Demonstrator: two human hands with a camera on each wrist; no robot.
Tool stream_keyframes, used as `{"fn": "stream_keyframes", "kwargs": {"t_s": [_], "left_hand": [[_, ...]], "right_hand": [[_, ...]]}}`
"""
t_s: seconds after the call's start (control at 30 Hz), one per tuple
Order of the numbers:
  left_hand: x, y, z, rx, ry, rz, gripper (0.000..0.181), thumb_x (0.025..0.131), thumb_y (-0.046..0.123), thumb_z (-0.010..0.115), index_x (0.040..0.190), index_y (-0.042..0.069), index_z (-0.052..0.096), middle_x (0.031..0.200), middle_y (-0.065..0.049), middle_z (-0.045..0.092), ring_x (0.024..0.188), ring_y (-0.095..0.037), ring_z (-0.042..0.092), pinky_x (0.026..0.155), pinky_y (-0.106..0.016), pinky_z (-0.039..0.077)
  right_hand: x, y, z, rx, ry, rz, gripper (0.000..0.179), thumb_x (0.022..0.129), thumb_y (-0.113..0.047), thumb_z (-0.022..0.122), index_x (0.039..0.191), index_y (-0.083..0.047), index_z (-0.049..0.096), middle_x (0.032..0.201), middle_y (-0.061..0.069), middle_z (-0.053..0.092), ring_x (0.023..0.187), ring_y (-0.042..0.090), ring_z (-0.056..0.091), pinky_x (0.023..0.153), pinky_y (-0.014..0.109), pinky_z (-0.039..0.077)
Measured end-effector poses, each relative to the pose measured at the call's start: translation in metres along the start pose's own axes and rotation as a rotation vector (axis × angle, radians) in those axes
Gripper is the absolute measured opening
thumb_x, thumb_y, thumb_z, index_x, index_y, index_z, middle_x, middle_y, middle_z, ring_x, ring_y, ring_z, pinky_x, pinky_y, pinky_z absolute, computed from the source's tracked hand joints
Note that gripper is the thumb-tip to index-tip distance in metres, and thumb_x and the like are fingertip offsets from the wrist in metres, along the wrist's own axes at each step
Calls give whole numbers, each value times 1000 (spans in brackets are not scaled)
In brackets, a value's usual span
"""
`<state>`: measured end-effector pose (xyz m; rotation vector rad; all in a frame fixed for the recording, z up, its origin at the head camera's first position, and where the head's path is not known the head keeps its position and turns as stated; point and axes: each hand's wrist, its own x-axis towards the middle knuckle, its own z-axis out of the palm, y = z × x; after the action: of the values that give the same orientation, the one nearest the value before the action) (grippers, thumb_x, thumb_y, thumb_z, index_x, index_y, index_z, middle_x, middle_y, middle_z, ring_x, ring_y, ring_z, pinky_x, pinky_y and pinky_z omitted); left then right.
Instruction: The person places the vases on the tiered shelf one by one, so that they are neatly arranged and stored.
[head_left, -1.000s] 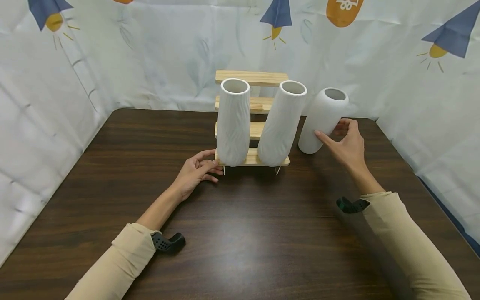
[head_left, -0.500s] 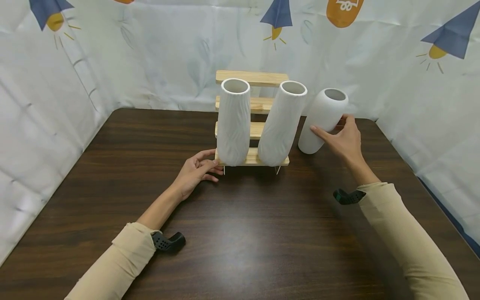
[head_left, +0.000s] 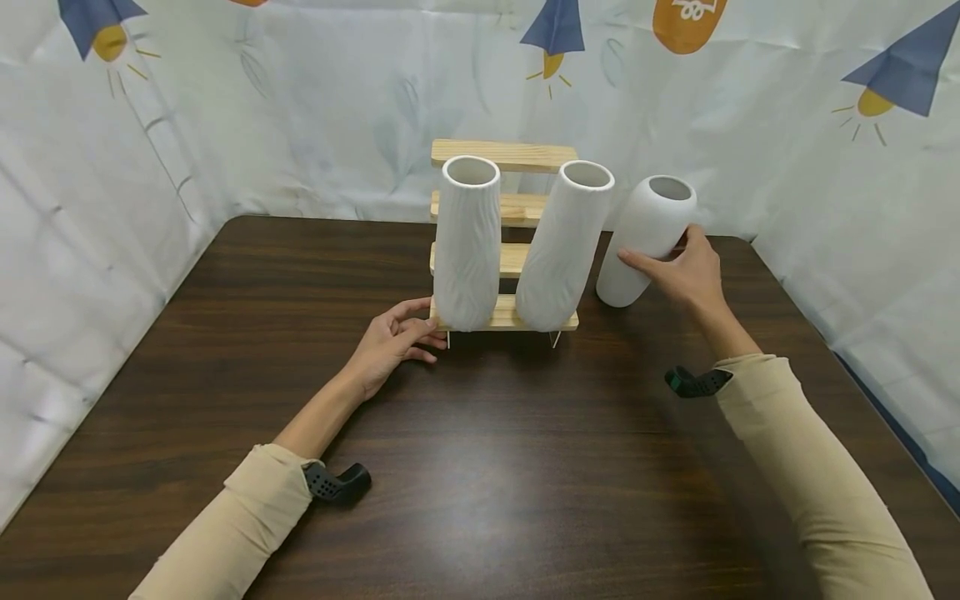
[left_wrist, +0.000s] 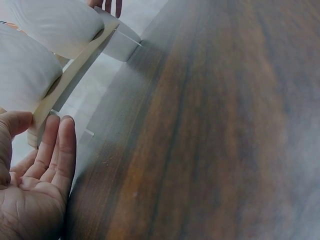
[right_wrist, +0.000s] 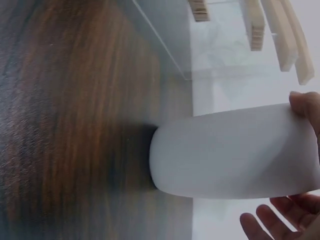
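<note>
A tiered wooden shelf rack [head_left: 504, 156] with several slats stands at the back of the table. On its lowest slat are two tall white vases with wavy ridges, one ridged vase [head_left: 468, 250] at the left and another ridged vase [head_left: 562, 250] at the right. My left hand [head_left: 382, 350] pinches the left end of that bottom slat [left_wrist: 75, 70], thumb against the end and fingers underneath. To the right of the rack, a smooth white vase [head_left: 645, 225] has its base right at the tabletop. Around its side my right hand [head_left: 693, 271] holds it, thumb [right_wrist: 302, 104] and fingers on opposite sides.
The dark wood table [head_left: 465, 467] reaches toward me in front of the rack. Behind it hangs a white printed curtain [head_left: 322, 108], close to the back edge. Thin clear legs [head_left: 555, 340] support the rack.
My right hand has slid up and a little left on the smooth vase, its thumb now farther across the front. The vases, rack and left hand stay where they were.
</note>
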<state>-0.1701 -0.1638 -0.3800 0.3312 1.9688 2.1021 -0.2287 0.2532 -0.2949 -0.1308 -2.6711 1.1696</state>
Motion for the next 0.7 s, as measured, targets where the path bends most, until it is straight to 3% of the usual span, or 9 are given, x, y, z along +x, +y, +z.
{"fn": "stream_keyframes", "kwargs": {"t_s": [0.17, 0.3, 0.7], "left_hand": [[1, -1, 0, 5, 2, 1, 52, 105, 17, 61, 152, 4, 42, 110, -16, 73, 93, -18, 73, 76, -35, 63], [2, -1, 0, 9, -2, 1, 52, 105, 19, 60, 152, 5, 42, 108, -12, 74, 94, -19, 73, 77, -35, 63], [1, 0, 0, 3, 5, -6, 52, 104, 18, 62, 151, 6, 43, 114, -22, 71, 94, -19, 73, 76, -35, 63]], "right_hand": [[2, -2, -3, 44, -40, 46, 102, 75, -64, 83, 143, -4, 36, 140, 15, 49, 124, 29, 51, 101, 48, 49], [3, -2, -4, 71, -47, 70, 101, 75, -62, 83, 143, -5, 34, 142, 14, 46, 125, 28, 49, 103, 47, 48], [4, 4, 0, 109, -62, 56, 99, 79, -58, 83, 144, -5, 30, 143, 15, 42, 127, 28, 47, 102, 46, 47]]}}
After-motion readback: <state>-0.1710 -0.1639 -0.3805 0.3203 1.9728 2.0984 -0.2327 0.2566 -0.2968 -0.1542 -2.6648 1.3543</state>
